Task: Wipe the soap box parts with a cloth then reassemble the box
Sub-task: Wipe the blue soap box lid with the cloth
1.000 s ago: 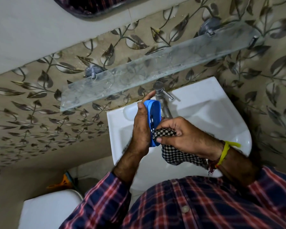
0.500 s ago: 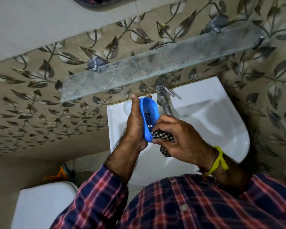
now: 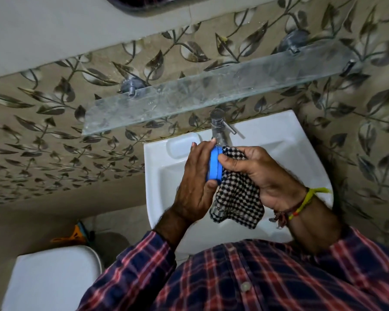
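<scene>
My left hand (image 3: 194,182) grips a blue soap box part (image 3: 215,166) on edge over the white sink (image 3: 285,149), fingers wrapped across its back and thumb at its lower end. Only its blue rim shows; its inner face is hidden. My right hand (image 3: 261,173) holds a black-and-white checked cloth (image 3: 237,198) bunched against the part's right side, with the rest of the cloth hanging down below. No other soap box part is in view.
A steel tap (image 3: 218,124) stands just behind my hands. A glass shelf (image 3: 211,90) juts from the leaf-patterned wall above the sink. A white toilet cistern lid (image 3: 52,279) sits at the lower left, with an orange object (image 3: 73,235) behind it.
The blue part has turned so its slotted inner face no longer shows, only the rim. The cloth has come up against its right side and hangs out more from my right hand.
</scene>
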The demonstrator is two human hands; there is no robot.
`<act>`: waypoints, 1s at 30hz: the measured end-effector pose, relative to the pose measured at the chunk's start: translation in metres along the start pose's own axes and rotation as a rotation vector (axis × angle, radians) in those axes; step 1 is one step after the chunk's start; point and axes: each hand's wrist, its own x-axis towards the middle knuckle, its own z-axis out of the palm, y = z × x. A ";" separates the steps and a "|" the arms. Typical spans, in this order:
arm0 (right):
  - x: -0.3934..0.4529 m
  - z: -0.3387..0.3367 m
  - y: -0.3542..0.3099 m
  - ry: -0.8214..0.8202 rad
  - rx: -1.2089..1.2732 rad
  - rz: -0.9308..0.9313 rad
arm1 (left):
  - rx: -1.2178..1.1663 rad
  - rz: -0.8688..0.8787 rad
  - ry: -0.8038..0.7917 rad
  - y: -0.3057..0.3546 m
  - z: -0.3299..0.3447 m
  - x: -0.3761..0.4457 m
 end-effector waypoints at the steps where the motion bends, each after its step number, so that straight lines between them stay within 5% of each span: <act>1: 0.000 0.000 0.002 0.007 0.002 -0.009 | -0.047 -0.017 0.016 0.000 0.001 0.001; 7: -0.010 0.004 0.024 0.113 -0.246 -0.098 | -0.526 -0.365 0.036 0.001 0.013 -0.002; 13: -0.015 0.005 0.027 0.042 -0.484 -0.242 | -0.720 -0.474 0.050 0.015 0.010 0.000; 19: -0.014 0.004 0.027 0.050 -0.858 -0.337 | -0.966 -0.880 0.159 0.021 0.002 0.016; 24: -0.018 -0.014 0.005 0.232 -0.311 -0.231 | -1.367 -1.180 0.111 0.016 -0.007 0.020; 30: -0.024 -0.027 -0.013 0.345 -0.115 -0.095 | -1.579 -1.261 0.051 0.019 -0.015 0.008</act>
